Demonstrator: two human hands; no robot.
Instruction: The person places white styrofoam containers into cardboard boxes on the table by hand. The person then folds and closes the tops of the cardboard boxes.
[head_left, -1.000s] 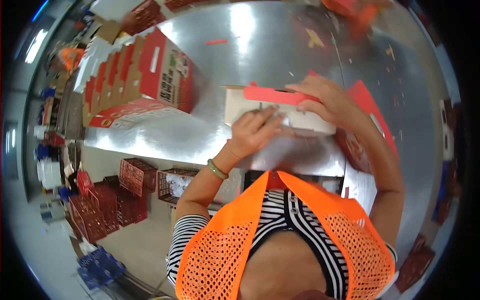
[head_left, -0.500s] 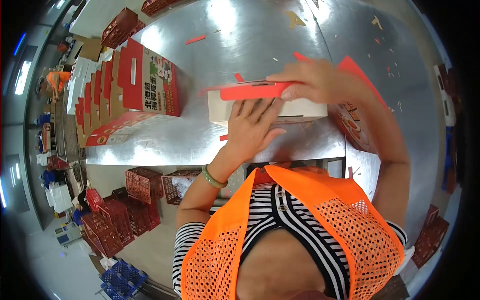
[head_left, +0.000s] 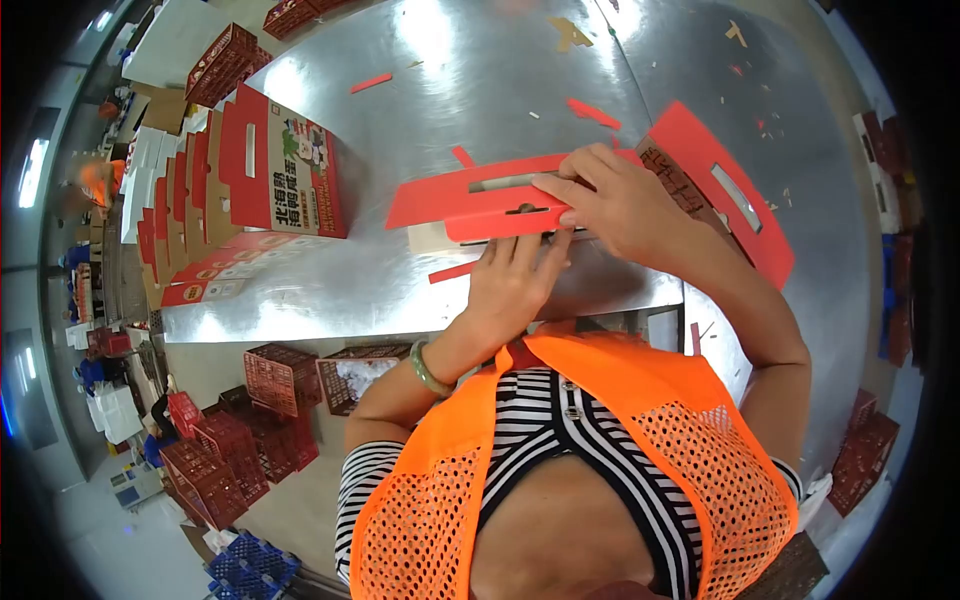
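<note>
A cardboard gift box with a white inner side lies in front of me, its red top panel with a handle slot folded over. My right hand grips the panel's right part near the slot, fingers bent over it and thumb at its lower edge. My left hand is against the near side, fingers stretched out with the tips reaching the edge of the red flap. To the right lies another red carton piece with a handle slot and brown print.
A row of nested red and brown printed boxes stands at the left of the metal table. Red and tan cardboard scraps lie about. Dark red plastic crates stand on the floor at left. A person in orange is far left.
The red top panel has come down toward me and now shows its handle slot. My left hand has drawn slightly back; my right hand has shifted down onto the panel.
</note>
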